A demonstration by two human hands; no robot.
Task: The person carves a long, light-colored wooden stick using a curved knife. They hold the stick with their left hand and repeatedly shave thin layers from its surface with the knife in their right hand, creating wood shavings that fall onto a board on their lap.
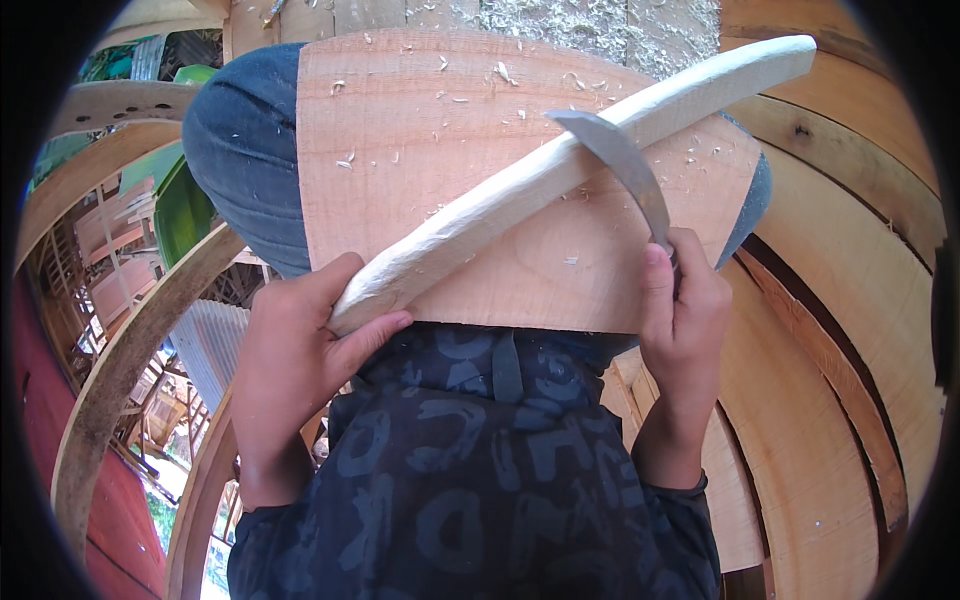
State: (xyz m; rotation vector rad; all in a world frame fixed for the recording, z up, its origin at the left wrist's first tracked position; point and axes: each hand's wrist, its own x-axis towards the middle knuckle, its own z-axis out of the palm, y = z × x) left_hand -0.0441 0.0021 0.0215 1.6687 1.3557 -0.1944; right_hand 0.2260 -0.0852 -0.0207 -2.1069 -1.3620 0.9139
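The near end of the carved wooden stick [560, 170] is clasped by the left hand [295, 345]. The curved knife [625, 165] is gripped in the closed right hand [685, 300], its blade laid against the stick above the board [420, 130].

A broad pale wooden board [420, 170] lies across blue-trousered knees [240, 150], flecked with shavings. Curved wooden planks [850, 330] sweep along the right; bent wooden ribs [120, 370] arc on the left.

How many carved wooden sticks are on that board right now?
1. The pale carved stick lies diagonally across the board on the lap, its lower end in the left hand; the right hand holds the curved blade against it. None seems hidden.
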